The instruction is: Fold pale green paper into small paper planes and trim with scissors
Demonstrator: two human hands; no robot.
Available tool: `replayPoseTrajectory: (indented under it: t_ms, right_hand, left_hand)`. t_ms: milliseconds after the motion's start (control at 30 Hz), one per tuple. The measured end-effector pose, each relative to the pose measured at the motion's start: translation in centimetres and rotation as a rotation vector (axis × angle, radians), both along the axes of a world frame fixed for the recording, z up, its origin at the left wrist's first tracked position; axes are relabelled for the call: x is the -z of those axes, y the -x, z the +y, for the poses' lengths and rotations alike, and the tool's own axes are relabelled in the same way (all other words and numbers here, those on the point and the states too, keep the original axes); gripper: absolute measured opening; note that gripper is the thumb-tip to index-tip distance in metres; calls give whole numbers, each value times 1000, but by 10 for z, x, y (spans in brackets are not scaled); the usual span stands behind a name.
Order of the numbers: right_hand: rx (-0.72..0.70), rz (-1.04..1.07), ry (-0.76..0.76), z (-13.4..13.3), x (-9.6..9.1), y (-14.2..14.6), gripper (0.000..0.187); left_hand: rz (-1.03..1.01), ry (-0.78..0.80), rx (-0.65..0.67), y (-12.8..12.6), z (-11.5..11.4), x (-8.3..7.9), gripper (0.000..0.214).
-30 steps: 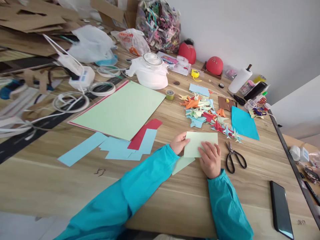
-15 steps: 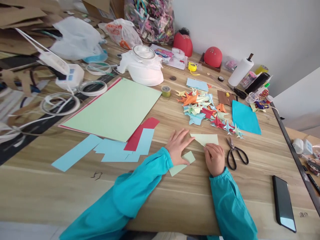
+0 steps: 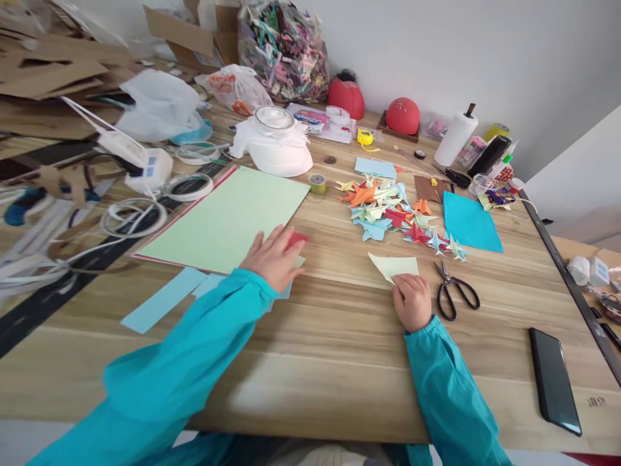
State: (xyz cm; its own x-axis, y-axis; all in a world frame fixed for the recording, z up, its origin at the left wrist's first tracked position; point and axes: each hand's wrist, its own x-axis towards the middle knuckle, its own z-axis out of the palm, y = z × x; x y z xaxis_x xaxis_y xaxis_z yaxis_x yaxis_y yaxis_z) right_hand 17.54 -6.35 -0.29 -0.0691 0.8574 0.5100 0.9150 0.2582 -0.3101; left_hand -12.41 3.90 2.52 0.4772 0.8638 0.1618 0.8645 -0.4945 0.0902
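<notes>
My left hand (image 3: pixel 272 260) lies with fingers spread on the paper scraps, across the lower right corner of the large light-green sheet (image 3: pixel 228 217). A bit of a red strip (image 3: pixel 297 239) and a pale green corner show beside its fingers. Light-blue strips (image 3: pixel 163 301) stick out under my left wrist and sleeve. My right hand (image 3: pixel 412 302) is closed on the lower edge of a folded pale-green piece of paper (image 3: pixel 398 265), whose left tip lifts slightly. Black-handled scissors (image 3: pixel 455 290) lie to the right of that hand.
Behind my right hand is a heap of folded paper cranes (image 3: pixel 383 210), with a turquoise sheet (image 3: pixel 471 222) beside it. A phone (image 3: pixel 554 380) lies at the front right. A thread spool (image 3: pixel 317 184), coiled white cables (image 3: pixel 133 217) and plastic bags (image 3: pixel 160 107) stand farther back.
My left hand has moved left, from beside the folded paper to the scrap pile. The pale-green strip under it has gone from the middle. My right hand keeps hold of the folded paper.
</notes>
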Motion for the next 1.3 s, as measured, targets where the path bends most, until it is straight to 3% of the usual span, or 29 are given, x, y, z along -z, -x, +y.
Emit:
replayPoseTrajectory:
  t_ms: [167, 300, 467, 533, 767, 1000, 1200, 1300]
  right_hand:
    - [-40, -28, -30, -5, -4, 3, 19]
    - [-45, -14, -5, -9, -7, 3, 20]
    - [-43, 22, 54, -12, -11, -1, 21]
    - [-38, 21, 83, -12, -13, -2, 20]
    - [-89, -84, 162, -14, -22, 3, 22]
    - [-40, 58, 237, -16, -24, 2, 13]
    - [-39, -4, 237, -20, -29, 7, 24]
    - [-11, 1, 264, -22, -28, 11, 21]
  left_hand:
    - [-295, 5, 381, -92, -38, 4, 45]
    - [-473, -143, 413, -137, -57, 23, 24]
    - [-579, -267, 396, -135, -62, 37, 24]
    - [-610, -245, 345, -130, -58, 35, 25]
    - [-425, -272, 297, -122, -62, 21, 18]
    - [-384, -174, 221, -119, -65, 19, 20]
    - [-496, -125, 171, -122, -65, 30, 25]
    - [-547, -60, 130, -124, -62, 31, 28]
